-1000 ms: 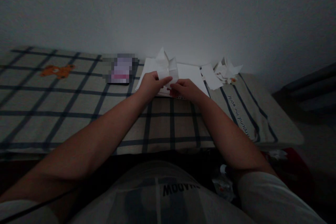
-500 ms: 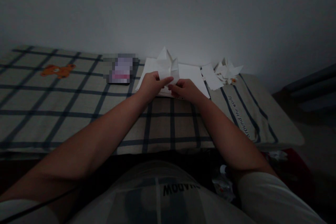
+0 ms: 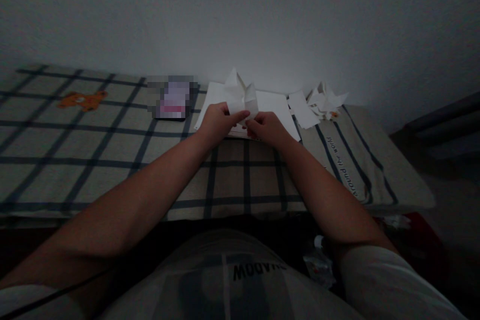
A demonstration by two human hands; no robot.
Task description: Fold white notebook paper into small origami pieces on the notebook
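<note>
A folded piece of white paper [image 3: 237, 91], with pointed flaps standing up, is held between both hands. My left hand [image 3: 217, 121] grips its lower left side, the thumb lying across the front. At the lower right, my right hand [image 3: 264, 126] pinches the same paper, its fingertips close to the left thumb. Beneath the hands lie white sheets [image 3: 275, 105], their front edge showing some print. The folds between the fingers are partly hidden.
A checked cloth [image 3: 168, 147] covers the table, which meets a pale wall. The phone [image 3: 174, 100] lies left. To the right are a paper strip [image 3: 303, 110] and folded white paper pieces [image 3: 325, 100]. Below the edge is a plastic bottle [image 3: 318, 262].
The right hand and the paper's right flap have shifted very slightly to the right. Both hands keep hold of the paper; the things around are unchanged.
</note>
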